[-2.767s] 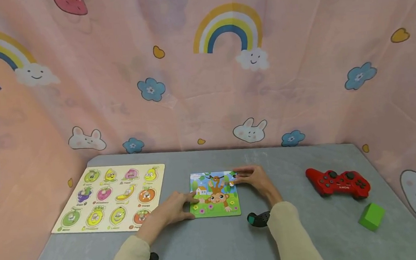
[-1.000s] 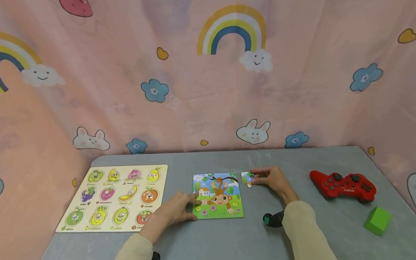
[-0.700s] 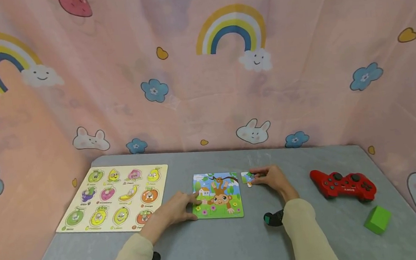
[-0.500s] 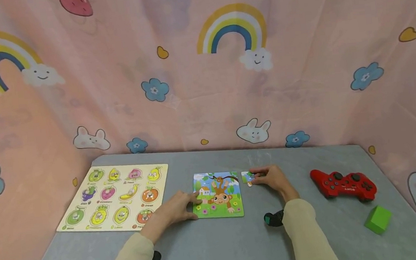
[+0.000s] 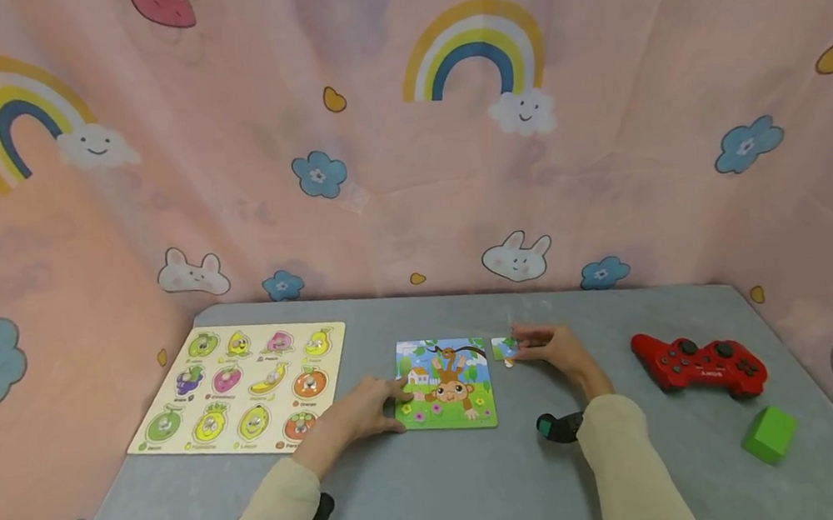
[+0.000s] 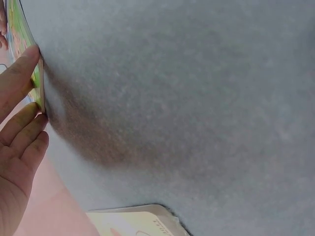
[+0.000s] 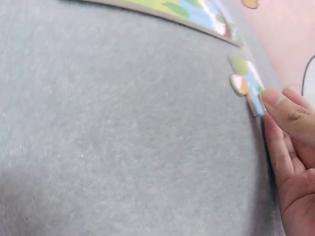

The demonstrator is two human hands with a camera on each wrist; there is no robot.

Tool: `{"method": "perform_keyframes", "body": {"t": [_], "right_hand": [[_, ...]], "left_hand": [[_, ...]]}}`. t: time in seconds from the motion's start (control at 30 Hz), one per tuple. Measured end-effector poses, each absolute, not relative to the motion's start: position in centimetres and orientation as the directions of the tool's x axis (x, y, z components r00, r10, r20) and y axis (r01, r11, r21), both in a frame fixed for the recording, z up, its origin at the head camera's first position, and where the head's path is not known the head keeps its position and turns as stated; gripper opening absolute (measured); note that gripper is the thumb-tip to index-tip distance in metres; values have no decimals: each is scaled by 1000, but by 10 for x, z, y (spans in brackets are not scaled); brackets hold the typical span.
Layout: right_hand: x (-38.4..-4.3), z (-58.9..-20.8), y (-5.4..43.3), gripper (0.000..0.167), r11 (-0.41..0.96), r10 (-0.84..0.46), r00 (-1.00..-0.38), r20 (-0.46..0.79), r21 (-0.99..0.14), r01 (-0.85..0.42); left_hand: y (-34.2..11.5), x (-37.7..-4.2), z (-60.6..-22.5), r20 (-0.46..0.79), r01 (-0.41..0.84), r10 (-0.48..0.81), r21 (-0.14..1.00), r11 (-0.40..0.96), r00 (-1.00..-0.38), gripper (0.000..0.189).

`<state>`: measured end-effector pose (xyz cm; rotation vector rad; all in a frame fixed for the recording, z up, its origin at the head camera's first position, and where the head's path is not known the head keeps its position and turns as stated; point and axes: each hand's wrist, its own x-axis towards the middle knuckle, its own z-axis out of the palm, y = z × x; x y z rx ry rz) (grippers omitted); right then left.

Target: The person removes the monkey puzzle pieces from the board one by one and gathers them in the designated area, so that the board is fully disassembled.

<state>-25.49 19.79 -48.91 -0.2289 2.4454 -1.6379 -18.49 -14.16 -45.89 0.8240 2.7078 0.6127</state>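
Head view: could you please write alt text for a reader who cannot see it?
A person's right hand pinches a puzzle piece beside a monkey puzzle, whose left edge the left hand touches. On the grey table, a fruit board lies to the left, a red controller and a green block to the right.

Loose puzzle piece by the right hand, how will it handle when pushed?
The loose puzzle piece is likely stiff: its thin edge shows no bend. Probably light too, being smaller than the monkey puzzle. Flat, it should slide rather than roll.
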Motion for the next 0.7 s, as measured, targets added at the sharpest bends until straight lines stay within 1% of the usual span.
{"method": "perform_keyframes", "body": {"t": [0.1, 0.2, 0.33, 0.43, 0.7], "right_hand": [[-253, -488, 200, 48, 355, -197, -978, -63, -935, -11], [-250, -488, 198, 47, 361, -176, -983, -44, -932, -23], [-249, -486, 187, 45, 358, -187, -982, -28, -933, -41], [-249, -484, 178, 45, 327, -207, -978, -18, -944, -52], [-250, -485, 161, 42, 304, -247, -969, -11, -950, -67]], "left_hand": [[-142, -185, -459, -110, 470, 579, 471, 746, -808, 46], [-143, -185, -458, -105, 476, 587, 480, 737, -803, 46], [-144, -185, -457, -90, 498, 601, 471, 728, -794, 46], [-144, -185, -457, -87, 502, 602, 465, 729, -794, 46], [-142, -185, -458, -119, 470, 572, 448, 760, -811, 47]]}}
